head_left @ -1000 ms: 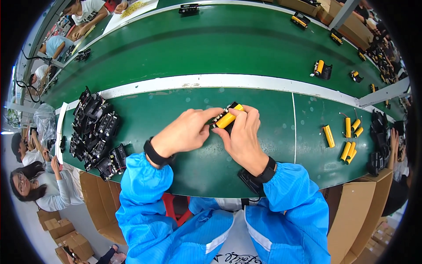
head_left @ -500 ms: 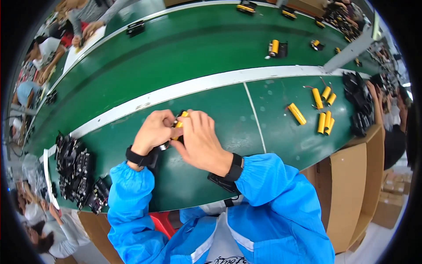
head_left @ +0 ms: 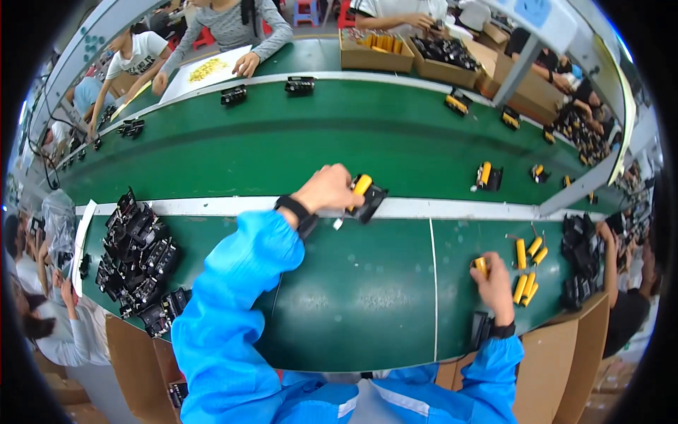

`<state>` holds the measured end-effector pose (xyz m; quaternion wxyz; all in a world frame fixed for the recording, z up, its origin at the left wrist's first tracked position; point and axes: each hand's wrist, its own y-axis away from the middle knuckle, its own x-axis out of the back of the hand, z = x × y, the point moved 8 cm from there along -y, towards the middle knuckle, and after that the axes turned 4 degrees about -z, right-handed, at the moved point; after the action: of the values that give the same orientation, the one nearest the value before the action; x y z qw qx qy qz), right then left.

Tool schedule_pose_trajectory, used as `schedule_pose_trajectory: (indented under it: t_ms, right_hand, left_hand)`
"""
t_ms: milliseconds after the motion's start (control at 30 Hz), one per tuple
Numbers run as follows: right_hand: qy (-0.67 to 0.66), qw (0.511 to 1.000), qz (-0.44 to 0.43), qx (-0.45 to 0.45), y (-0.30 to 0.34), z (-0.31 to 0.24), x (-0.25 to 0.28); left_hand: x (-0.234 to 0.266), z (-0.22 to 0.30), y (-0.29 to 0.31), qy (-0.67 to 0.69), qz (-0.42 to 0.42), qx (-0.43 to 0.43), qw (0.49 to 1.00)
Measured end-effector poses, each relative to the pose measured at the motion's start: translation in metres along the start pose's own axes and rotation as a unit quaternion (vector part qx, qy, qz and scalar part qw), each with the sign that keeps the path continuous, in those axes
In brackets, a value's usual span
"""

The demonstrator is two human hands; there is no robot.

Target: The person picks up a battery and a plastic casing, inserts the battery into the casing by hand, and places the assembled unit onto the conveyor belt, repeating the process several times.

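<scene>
My left hand (head_left: pixel 325 189) is stretched forward over the white rail. It is closed on a black plastic housing (head_left: pixel 371 205) with a yellow cylindrical battery (head_left: pixel 361 185) seated in it. A small white piece hangs off the housing's near side. To the right, my right hand (head_left: pixel 497 286) has its fingers around a loose yellow battery (head_left: pixel 481 266) at the green tabletop (head_left: pixel 353 304). Just beyond that hand, several more yellow batteries (head_left: pixel 521 253), some with thin wires, lie in a loose group.
Black housings are heaped in a pile (head_left: pixel 134 261) at the left. Beyond the white rail (head_left: pixel 261 205), a green belt (head_left: pixel 233 155) carries spaced-out housings, several with batteries. A metal post (head_left: pixel 519 67) rises at the right. Co-workers sit across; another person's arm (head_left: pixel 606 240) reaches in at right.
My hands have parted. The left carried the housing with its battery forward to the rail; the right moved right to a loose battery. The view now takes in more of the far side.
</scene>
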<state>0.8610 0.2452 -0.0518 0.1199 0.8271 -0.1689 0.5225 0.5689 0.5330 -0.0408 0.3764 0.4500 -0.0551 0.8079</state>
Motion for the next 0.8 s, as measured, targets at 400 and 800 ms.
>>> schedule_pose_trajectory:
  t_ms: [400,800]
  right_hand:
    - [-0.496,0.864,0.084,-0.007,-0.012,-0.025,-0.043]
    - [-0.394,0.917,0.052,0.043,-0.009,-0.042,-0.045]
  left_hand:
    - [0.143,-0.106,-0.168,-0.235,0.468,0.049,0.85]
    - [0.162,-0.11,-0.183,-0.418,0.467,0.062,0.776]
